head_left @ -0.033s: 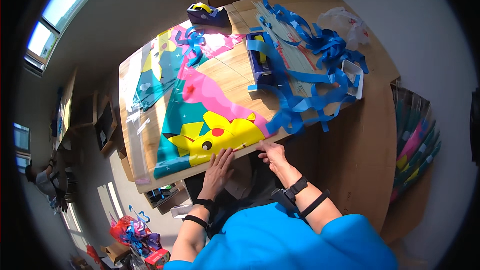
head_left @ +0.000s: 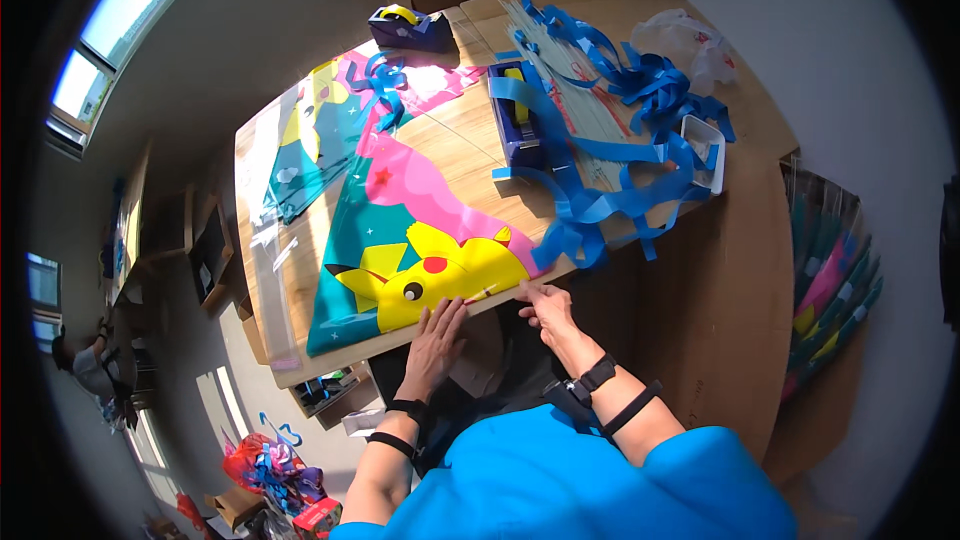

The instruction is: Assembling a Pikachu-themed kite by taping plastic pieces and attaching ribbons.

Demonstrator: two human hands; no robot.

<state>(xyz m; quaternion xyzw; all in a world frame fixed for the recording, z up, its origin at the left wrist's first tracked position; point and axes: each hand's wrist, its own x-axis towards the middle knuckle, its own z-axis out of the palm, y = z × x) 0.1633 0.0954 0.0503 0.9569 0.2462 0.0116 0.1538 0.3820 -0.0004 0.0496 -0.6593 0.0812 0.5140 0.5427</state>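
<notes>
A triangular printed sheet (head_left: 375, 230), teal and pink with a yellow cartoon figure, lies flat like a kite sail with its lower side along the table's near edge. My left hand (head_left: 436, 342) rests on that near edge, fingers stretched out over the yellow part. A short, thin stick-like piece (head_left: 482, 294) shows on the sheet between my hands. To its right, my right hand (head_left: 552, 315) has thumb and forefinger pinched together at the sheet's edge. Whatever is between those fingertips is too small to make out.
On the wooden table (head_left: 460, 155) stand a tape dispenser (head_left: 517, 120) and another dispenser (head_left: 412, 30). Tangled blue ribbon (head_left: 600, 210) covers the right side, over thin pale rods (head_left: 560, 80). A white tray (head_left: 705, 155), a plastic bag (head_left: 690, 45) and another printed sheet (head_left: 310, 155) lie around.
</notes>
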